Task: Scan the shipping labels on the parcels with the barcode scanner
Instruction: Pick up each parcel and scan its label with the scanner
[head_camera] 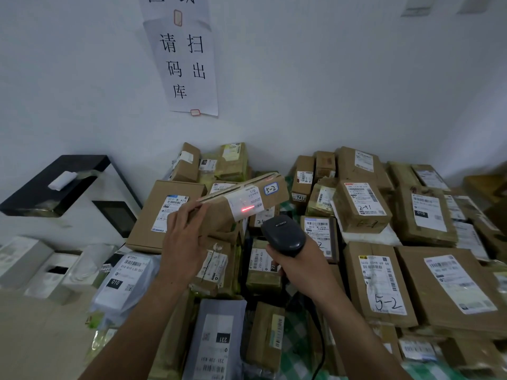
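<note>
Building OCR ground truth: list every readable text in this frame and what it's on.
"请 扫 码 出 库": wall sign.
"5-2": blue-edged sticker on the held parcel; "T70" on its shipping label.
"5-2": handwritten, lower-right parcel label.
"2-41": handwritten, box label.
"7431": small label.
"010": grey bag.
"231": bottom grey bag.
Barcode fine print and the logo on the scanner: too small to read.

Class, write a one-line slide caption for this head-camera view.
Left hand holds a cardboard parcel while right hand aims the barcode scanner at its label.
</note>
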Tool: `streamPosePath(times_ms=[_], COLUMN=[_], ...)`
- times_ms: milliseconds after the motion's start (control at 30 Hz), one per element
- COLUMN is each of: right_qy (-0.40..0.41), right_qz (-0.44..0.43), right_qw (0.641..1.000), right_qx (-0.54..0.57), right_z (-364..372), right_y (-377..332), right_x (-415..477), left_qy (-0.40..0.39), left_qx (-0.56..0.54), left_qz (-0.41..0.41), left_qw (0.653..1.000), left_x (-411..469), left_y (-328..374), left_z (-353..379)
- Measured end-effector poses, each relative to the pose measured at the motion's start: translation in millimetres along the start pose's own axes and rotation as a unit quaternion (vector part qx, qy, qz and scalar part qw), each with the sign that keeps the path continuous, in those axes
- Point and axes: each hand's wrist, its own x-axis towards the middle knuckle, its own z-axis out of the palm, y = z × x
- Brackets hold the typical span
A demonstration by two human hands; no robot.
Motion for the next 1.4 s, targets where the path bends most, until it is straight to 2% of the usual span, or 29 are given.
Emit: streamPosePath(times_ms=[167, 300, 400, 500, 600, 800, 833, 1033, 1133, 1267, 1333, 1400], right_qy=[-0.007, 0.049, 0.131, 0.200, 0.244, 0.333, 0.338, 0.356, 0.378, 0.367, 0.356, 0.338], right_qz=[-0.006, -0.016, -0.025, -0.020, -0.027, 0.015, 0.021, 0.039, 0.059, 0.069, 0.077, 0.094], right_qw=[0.999, 0.991, 0.977, 0.952, 0.928, 0.868, 0.864, 0.853, 0.839, 0.836, 0.845, 0.854], right_qx=[0.030, 0.120, 0.167, 0.232, 0.281, 0.367, 0.373, 0.379, 0.387, 0.402, 0.391, 0.383], right_z=[-4, -23, -47, -76, -105, -158, -167, -213, -228, -236, -236, -233], right_y=[-2, -5, -6, -6, -5, 17, 21, 45, 57, 67, 69, 71], right_x=[-2, -6, -11, -14, -15, -16, -16, -17, -13, -2, 3, 7], left_qy=[0.005, -0.031, -0.118, -0.168, -0.216, -0.297, -0.309, -0.373, -0.411, -0.416, -0.408, -0.375], left_qx=[-0.031, -0.177, -0.324, -0.391, -0.485, -0.574, -0.569, -0.527, -0.519, -0.519, -0.501, -0.462], left_qz=[-0.009, -0.113, -0.196, -0.214, -0.254, -0.323, -0.335, -0.370, -0.363, -0.364, -0.344, -0.302], left_qw=[0.999, 0.977, 0.918, 0.879, 0.809, 0.692, 0.684, 0.668, 0.656, 0.652, 0.682, 0.745], left_x=[-1, 4, 15, 31, 49, 90, 95, 92, 77, 63, 58, 54], left_y=[7, 44, 95, 154, 209, 312, 326, 382, 392, 388, 381, 369], left_z=[-1, 14, 25, 32, 53, 110, 120, 184, 198, 211, 215, 214])
